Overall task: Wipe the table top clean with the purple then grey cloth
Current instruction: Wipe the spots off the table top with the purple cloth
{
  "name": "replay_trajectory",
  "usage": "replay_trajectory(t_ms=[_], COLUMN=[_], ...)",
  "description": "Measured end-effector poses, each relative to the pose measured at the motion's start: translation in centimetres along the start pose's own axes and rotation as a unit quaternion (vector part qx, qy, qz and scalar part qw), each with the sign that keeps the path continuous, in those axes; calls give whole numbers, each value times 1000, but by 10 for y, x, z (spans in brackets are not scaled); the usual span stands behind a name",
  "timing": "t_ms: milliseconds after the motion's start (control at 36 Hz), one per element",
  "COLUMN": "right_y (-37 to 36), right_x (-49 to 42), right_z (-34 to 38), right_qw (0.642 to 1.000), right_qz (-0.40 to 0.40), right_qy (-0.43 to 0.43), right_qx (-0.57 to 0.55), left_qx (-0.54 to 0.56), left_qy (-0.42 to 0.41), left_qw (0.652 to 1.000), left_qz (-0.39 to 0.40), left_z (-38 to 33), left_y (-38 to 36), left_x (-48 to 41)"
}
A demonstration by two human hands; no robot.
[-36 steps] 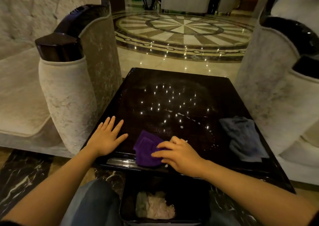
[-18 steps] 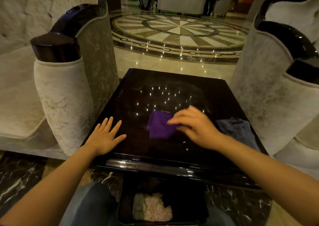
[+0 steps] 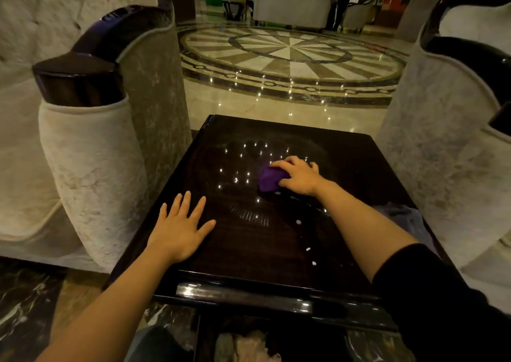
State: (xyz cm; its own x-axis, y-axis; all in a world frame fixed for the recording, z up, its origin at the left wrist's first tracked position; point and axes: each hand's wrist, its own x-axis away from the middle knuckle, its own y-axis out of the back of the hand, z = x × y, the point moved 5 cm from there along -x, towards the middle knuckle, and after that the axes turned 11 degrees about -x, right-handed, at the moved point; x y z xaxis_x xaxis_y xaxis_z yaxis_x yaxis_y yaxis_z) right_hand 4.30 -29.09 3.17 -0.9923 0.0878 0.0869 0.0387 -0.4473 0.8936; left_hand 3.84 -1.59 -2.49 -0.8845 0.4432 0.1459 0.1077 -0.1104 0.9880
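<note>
A glossy dark table top (image 3: 345,168) lies in front of me. My right hand (image 3: 300,175) presses a bunched purple cloth (image 3: 268,179) against the middle of it, fingers over the cloth. My left hand (image 3: 181,228) lies flat on the near left part of the table, fingers spread, holding nothing. The grey cloth (image 3: 409,220) rests at the table's right edge, mostly hidden behind my right forearm. A few small white specks (image 3: 307,249) dot the surface near my right arm.
Pale upholstered armchairs with dark glossy arm caps stand close on the left (image 3: 91,145) and right (image 3: 448,140). A bin (image 3: 249,345) holding crumpled waste sits under the table's near edge. Polished patterned floor lies beyond the far edge.
My right hand has pushed the purple cloth from the table's near edge away from me to its middle. My left hand has stayed flat in place.
</note>
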Motion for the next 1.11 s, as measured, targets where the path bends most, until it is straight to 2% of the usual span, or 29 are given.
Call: replay_trajectory(t_ms=[139,278,444,694,861,1056,1111], right_y=[-15,-20,-18,-25,-37,-59,-65], right_x=[-7,-5,13,68,122,194,212], right_z=[-8,-11,-20,-30,-10,45,62], right_qw=[997,994,984,985,986,984,977], right_qz=[47,78,76,34,41,71,42], right_qy=[-42,-17,23,42,61,94,141], right_qx=[-31,78,158,162,147,136,157], left_qx=[-15,-13,-4,-1,1,3,6], left_qy=[-14,-26,-29,-26,-25,-20,-18], left_qw=[1000,999,999,1000,1000,1000,1000], left_qz=[13,13,17,17,19,17,19], left_z=[-4,-4,-3,-3,-4,-5,-4], left_y=[1,2,0,0,1,3,4], left_x=[-1,0,1,2,4,4,4])
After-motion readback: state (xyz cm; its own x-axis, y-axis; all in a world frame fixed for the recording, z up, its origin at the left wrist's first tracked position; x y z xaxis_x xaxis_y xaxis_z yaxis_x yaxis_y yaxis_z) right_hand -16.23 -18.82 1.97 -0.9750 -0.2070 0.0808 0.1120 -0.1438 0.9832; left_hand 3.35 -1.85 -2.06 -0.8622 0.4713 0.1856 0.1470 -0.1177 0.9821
